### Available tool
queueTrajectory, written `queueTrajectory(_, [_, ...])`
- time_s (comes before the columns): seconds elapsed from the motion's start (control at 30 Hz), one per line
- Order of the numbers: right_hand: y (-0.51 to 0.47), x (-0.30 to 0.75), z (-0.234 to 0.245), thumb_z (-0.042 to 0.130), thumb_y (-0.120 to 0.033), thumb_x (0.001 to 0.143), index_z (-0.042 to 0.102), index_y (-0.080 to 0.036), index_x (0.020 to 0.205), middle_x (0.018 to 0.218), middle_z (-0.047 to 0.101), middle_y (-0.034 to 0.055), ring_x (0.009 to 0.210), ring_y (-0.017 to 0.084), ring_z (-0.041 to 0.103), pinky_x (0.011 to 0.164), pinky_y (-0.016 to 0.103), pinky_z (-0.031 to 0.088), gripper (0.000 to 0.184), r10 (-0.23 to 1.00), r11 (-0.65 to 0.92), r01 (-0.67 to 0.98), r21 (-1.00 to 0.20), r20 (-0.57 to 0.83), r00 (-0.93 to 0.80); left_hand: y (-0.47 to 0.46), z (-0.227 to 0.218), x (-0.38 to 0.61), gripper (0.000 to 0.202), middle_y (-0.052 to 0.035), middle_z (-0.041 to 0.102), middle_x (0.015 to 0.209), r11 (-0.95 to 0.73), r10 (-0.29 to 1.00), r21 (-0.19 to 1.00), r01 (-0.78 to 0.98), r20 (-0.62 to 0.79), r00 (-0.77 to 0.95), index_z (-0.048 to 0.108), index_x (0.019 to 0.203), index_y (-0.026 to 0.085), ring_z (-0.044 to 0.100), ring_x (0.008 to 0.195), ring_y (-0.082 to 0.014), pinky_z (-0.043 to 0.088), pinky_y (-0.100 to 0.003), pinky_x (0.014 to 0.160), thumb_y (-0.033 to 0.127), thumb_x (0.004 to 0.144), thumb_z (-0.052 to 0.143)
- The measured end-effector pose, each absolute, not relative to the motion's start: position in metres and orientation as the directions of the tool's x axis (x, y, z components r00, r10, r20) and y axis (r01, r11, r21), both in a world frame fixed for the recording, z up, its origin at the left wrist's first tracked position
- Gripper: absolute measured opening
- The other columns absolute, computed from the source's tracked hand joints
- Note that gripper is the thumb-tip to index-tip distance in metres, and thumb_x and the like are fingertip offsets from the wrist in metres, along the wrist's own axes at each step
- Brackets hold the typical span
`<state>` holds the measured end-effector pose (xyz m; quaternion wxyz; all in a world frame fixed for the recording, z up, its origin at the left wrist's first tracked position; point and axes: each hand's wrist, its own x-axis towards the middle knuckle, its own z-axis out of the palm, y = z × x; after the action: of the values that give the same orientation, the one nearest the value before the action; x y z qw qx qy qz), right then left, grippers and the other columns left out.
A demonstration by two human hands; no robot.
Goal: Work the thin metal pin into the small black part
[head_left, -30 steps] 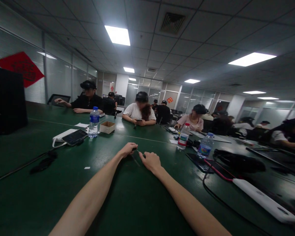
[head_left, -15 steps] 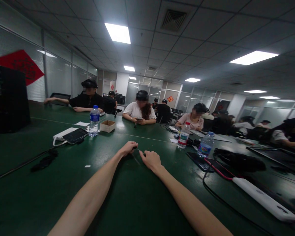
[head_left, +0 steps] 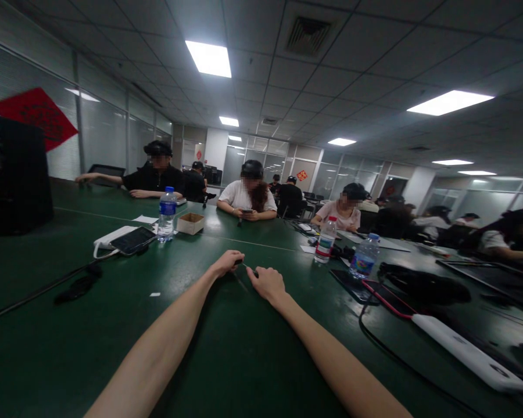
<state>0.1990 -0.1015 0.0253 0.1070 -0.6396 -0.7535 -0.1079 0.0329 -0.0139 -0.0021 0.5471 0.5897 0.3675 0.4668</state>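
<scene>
Both my arms stretch far out over the green table (head_left: 226,360). My left hand (head_left: 226,262) and my right hand (head_left: 267,284) are closed, each pinching one end of a thin dark strand (head_left: 246,267) held taut between them just above the tabletop. The strand is too small to name. The fingertips face away from me, so the grips are partly hidden.
A white power bank (head_left: 466,352) with a red phone (head_left: 386,297) and black cable lies at right. Water bottles (head_left: 167,213) (head_left: 365,256) (head_left: 326,240), a small cardboard box (head_left: 190,223), a phone on a white pack (head_left: 132,240) and a black strap (head_left: 76,288) stand around. Several people sit along the far side.
My hands have stayed nearly still. The view has tilted slightly, and the person at the far left has stretched an arm further out.
</scene>
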Motion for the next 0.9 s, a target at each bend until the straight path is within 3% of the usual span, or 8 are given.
queueTrajectory(0.6, [-0.1029,0.2006,0.0284,0.015,-0.066,0.097,0.071,-0.017,0.105,0.102,0.071,0.0164,0.092,0.025,0.068,0.079,0.033,0.047,0.075,0.94,0.187,0.982,0.023,0.287,-0.185,-0.0165,0.0001,0.0328,0.034,0.0073,0.037,0.05,-0.133,0.941,0.988,-0.084,0.152,0.302,0.051,0.069,0.016,0.03,0.036,-0.0046,0.013,-0.019,0.04,0.045,0.077,0.066])
queueTrajectory(0.9, [-0.1014,0.1995,0.0259,0.017,-0.066,0.097,0.071,-0.017,0.104,0.102,0.071,0.0172,0.094,0.029,0.068,0.079,0.036,0.048,0.073,0.94,0.166,0.986,0.033,0.297,-0.169,-0.0166,0.001,0.0331,0.034,0.0072,0.038,0.051,-0.129,0.943,0.989,-0.076,0.146,0.299,0.05,0.068,0.016,0.031,0.037,-0.0046,0.014,-0.019,0.039,0.045,0.076,0.066])
